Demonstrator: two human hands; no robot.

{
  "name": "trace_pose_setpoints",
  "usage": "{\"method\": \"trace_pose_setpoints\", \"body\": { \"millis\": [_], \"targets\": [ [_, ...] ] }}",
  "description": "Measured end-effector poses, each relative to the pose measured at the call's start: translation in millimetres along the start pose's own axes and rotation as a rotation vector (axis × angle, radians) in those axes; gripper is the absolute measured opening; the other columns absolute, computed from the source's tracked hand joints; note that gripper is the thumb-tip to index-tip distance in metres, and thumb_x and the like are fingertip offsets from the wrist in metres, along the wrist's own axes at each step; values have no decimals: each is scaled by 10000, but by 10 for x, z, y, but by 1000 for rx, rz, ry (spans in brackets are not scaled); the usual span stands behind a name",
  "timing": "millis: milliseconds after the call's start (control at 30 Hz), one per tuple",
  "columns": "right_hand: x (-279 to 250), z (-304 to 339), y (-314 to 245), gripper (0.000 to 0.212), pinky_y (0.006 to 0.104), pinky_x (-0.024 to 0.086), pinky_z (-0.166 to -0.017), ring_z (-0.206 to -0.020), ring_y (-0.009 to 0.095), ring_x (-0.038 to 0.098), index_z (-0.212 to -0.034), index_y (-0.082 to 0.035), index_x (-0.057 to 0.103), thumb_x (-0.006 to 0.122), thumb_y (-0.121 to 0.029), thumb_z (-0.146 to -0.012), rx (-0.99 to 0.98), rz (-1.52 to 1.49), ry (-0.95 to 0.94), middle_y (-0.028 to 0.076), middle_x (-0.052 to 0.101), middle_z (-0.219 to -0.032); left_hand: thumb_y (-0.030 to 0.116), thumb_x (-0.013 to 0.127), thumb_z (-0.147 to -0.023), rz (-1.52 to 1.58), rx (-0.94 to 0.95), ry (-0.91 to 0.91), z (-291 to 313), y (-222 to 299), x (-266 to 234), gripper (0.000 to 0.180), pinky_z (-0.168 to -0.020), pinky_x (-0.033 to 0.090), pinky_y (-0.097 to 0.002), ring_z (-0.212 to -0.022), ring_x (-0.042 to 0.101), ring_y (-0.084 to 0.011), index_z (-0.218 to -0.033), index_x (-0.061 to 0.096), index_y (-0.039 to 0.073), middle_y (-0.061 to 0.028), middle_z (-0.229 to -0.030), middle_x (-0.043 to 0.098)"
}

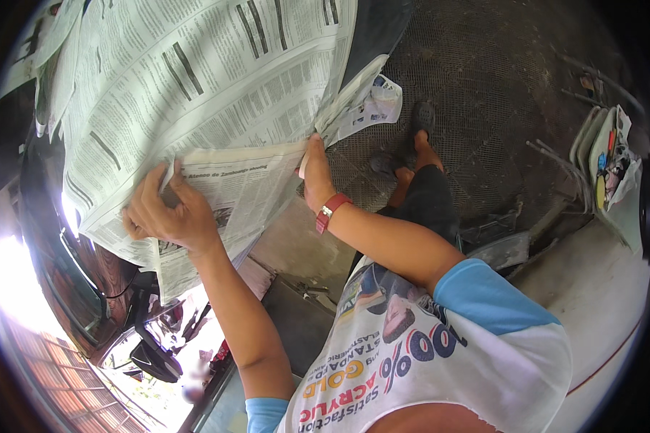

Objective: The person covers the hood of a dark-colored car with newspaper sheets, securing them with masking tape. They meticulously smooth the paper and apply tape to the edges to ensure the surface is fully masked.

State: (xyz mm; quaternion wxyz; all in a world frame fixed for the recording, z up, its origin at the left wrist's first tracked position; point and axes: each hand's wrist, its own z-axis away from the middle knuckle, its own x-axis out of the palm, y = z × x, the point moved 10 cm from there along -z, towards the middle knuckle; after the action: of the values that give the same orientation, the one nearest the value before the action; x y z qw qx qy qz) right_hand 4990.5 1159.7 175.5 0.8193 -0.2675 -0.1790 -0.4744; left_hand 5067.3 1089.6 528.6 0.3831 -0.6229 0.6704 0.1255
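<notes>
Both hands closed on paper. Left hand point(170, 213), 9 o'clock: fingers curled, thumb bent toward them, a small gap inside the curl; the edge of the newspaper point(217, 108) is caught near the tips. Right hand point(315, 173), just above centre at 12: thumb up along the paper's edge, sheet held between thumb and fingers, the fingers mostly hidden. Newspaper spreads from 9 round to 12 o'clock, its near edge folded over between the hands, lower corner hanging below the left one. Red watch point(332, 211) on the right wrist, at 5 o'clock from that hand. Loose sheet point(378, 103) with colour pictures just past 12.

Farther out: dark shoes point(425, 119) at 1 to 2 o'clock, on a dark gridded floor point(498, 79). White shirt point(419, 353), blue sleeves, at 5. Small coloured items on a pale support near 3, kind unclear. Black mirror point(155, 357) near 8; strong glare at 9.
</notes>
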Motion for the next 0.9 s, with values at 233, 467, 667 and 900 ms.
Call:
{"method": "trace_pose_setpoints", "body": {
  "millis": [233, 467, 667, 900],
  "targets": [
    [-227, -248, -80, 620, 441, 456, -1012, -1161, 183, 598, -1525, -142, 543, 425, -621, -1149, 63, 99, -18, 19, 651, -1339, 223, 883, -926, 48, -98, 112, -33, -73, -81, 249, -1038, 324, -431, -1017, 616, -197, -1106, 729, 144, 39, -1054, 743],
    [-259, -186, -296, 436, 397, 514, -871, -1046, 197, 608, -1444, -61, 520, 588, -372, -1145, -38, 155, 240, 80, 654, -1213, 256, 869, -961, -53, -85, 73, -74, -4, -112, 147, -886, 446, -405, -895, 630, -204, -1039, 840, 135, -6, -976, 712],
    [-108, 23, -498, 707, 412, 443, -1149, -1342, 315, 561, -1634, 44, 340, 661, -299, -1106, -244, 388, 115, 229, 573, -1478, 140, 810, -993, 271, -267, -142, -131, 3, -75, 214, -715, 549, -364, -782, 677, -214, -1194, 840, 74, -69, -990, 744],
    [656, 1062, -563, 782, 448, 258, -1328, -1611, 434, 312, -1685, 105, 205, 570, -290, -1117, -373, 750, -367, 351, 326, -1711, 148, 734, -1052, 209, -153, -189, 342, 66, -432, 293, -957, 545, -415, -1081, 671, -305, -1335, 778, 85, -127, -1221, 703]
  ]
}}
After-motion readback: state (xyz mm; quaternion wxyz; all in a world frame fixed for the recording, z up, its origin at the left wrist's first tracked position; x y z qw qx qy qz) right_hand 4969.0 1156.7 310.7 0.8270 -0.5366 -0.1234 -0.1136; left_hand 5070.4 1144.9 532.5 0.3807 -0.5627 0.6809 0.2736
